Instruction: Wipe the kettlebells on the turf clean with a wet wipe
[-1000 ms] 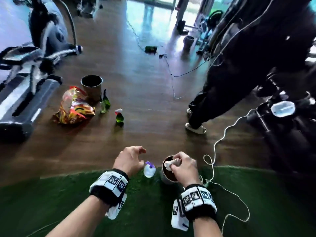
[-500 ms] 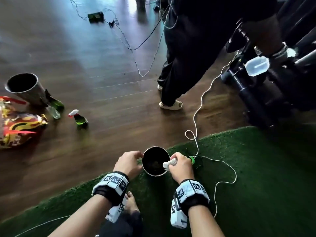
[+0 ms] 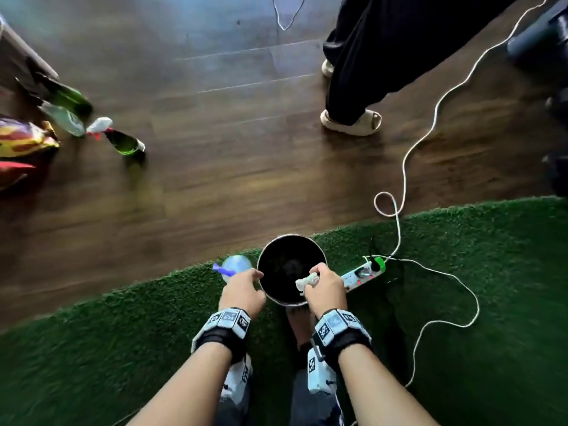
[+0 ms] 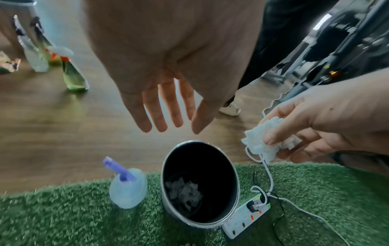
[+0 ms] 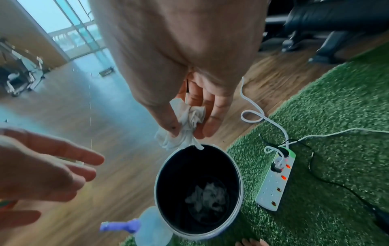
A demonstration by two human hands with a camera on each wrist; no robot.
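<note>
My right hand [image 3: 322,282] pinches a crumpled white wet wipe [image 3: 305,281] over the open mouth of a small round bin [image 3: 270,298] that stands at the edge of the green turf [image 3: 461,272]. In the right wrist view the wipe [image 5: 185,123] hangs from my thumb and fingers just above the bin's rim [image 5: 166,168]. Used wipes [image 4: 183,191] lie at the bottom of the bin. My left hand [image 3: 246,287] hovers beside the bin's left rim, its fingers [image 4: 162,108] straight and empty. No kettlebell is in view.
A pale blue spray bottle [image 3: 233,265] with a purple nozzle stands left of the bin. A white power strip [image 3: 365,273] with cables lies to its right. Another person's leg [image 3: 362,66] stands on the wooden floor ahead. Green bottles [image 3: 123,142] sit at far left.
The head view has tilted down and closed in on the bin. My right hand with the wipe has come over the bin's mouth; my left hand stays beside the rim.
</note>
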